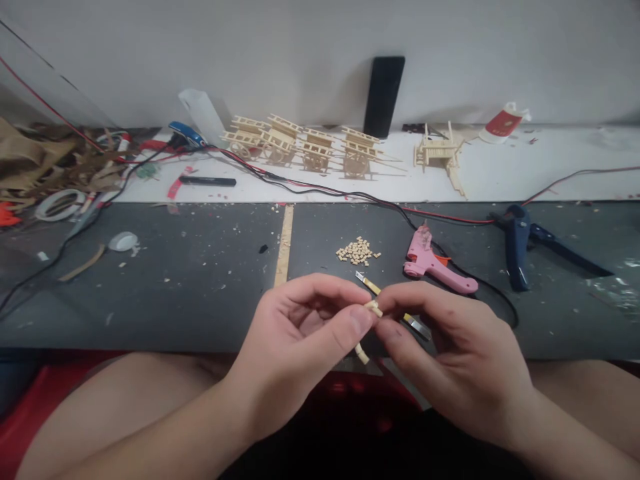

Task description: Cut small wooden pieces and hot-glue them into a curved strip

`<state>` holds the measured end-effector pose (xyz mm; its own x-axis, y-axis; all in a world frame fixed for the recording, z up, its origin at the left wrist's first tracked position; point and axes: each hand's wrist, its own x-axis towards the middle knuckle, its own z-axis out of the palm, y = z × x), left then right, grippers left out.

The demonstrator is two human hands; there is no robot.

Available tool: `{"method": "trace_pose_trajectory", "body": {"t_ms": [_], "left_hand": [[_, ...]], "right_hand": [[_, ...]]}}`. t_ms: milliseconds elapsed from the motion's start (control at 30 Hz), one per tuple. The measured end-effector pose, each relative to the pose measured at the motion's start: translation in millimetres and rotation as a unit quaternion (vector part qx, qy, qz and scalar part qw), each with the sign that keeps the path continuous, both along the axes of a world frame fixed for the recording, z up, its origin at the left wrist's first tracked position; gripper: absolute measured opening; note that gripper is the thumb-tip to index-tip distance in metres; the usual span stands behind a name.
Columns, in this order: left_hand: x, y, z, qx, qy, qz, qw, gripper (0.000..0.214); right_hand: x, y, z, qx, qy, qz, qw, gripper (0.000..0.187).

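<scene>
My left hand [295,347] and my right hand [450,360] meet over the dark mat, fingertips pinching a small pale wooden piece [373,308] between them. A short wooden stick end [362,354] shows just below the pinch, and I cannot tell if it joins that piece. Behind my fingers lies a craft knife [369,283] with a yellow body, partly hidden by my hands. A heap of tiny wooden blocks [357,252] sits just beyond them. A pink glue gun [435,265] lies to the right.
A blue glue gun [517,247] lies at the right of the grey mat [150,293]. Black and red cables cross a white board [500,167] holding several miniature wooden carts [300,150]. Scraps, tape and wood shavings lie at the left.
</scene>
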<state>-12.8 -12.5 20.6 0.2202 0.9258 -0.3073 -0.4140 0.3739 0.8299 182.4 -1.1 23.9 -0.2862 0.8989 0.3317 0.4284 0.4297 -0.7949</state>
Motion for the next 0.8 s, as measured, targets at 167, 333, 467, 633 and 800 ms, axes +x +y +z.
{"method": "trace_pose_trajectory", "body": {"t_ms": [167, 333, 467, 633, 800], "left_hand": [[0.8, 1.1, -1.1, 0.003, 0.009, 0.007, 1.0, 0.005], [4.2, -1.2, 10.5, 0.024, 0.096, 0.03, 0.995, 0.018], [6.4, -3.3, 16.0, 0.088, 0.205, 0.051, 0.973, 0.026], [7.3, -4.0, 13.4, 0.145, 0.228, 0.028, 0.962, 0.024], [7.0, -5.3, 11.7, 0.187, 0.259, 0.023, 0.947, 0.022]], "right_hand": [[-0.8, -0.4, 0.7, -0.037, 0.032, -0.004, 0.999, 0.017], [4.1, -3.3, -2.5, -0.003, 0.019, -0.035, 0.999, 0.019], [9.1, -4.7, -0.2, -0.005, -0.021, -0.015, 1.0, 0.013], [10.5, -5.8, 3.9, -0.006, -0.049, 0.005, 0.999, 0.012], [8.5, -6.1, 6.0, 0.023, -0.066, -0.004, 0.998, 0.011]]}}
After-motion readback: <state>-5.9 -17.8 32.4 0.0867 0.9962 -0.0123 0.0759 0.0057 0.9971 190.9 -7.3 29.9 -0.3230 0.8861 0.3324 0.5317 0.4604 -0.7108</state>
